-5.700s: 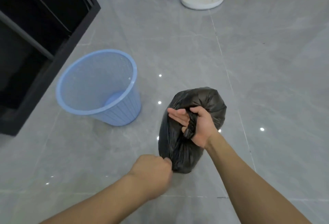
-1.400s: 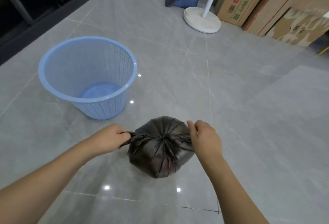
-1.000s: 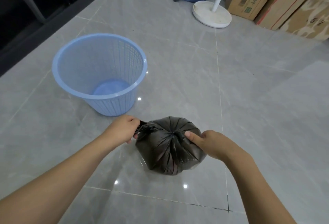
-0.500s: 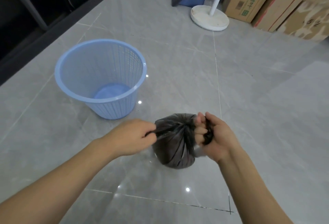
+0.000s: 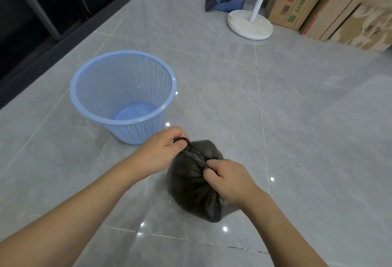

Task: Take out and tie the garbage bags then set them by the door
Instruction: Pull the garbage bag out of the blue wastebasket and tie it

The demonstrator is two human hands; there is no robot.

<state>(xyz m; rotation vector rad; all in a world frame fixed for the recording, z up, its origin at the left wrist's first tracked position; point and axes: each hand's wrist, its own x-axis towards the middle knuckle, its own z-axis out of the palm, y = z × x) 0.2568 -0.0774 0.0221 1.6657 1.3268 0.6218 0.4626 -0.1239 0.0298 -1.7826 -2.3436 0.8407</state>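
Observation:
A full black garbage bag (image 5: 191, 188) sits on the grey tiled floor in front of me. Its gathered top is stretched into a twisted black strand between my hands. My left hand (image 5: 161, 152) grips the far end of that strand, which curls over its fingers. My right hand (image 5: 227, 178) pinches the near end at the bag's neck and covers part of the bag. A light blue mesh waste basket (image 5: 89, 101) stands upright to the left of the bag, with no liner inside.
A dark cabinet frame (image 5: 70, 22) runs along the left. At the back stand a white round stand base (image 5: 250, 26), a blue dustpan (image 5: 224, 1) and cardboard boxes (image 5: 297, 3). Open floor lies to the right.
Earlier both hands pulled the bag's two ends apart sideways. Now the ends are drawn close over the bag's top, with my left hand moved forward and my right hand nearer me.

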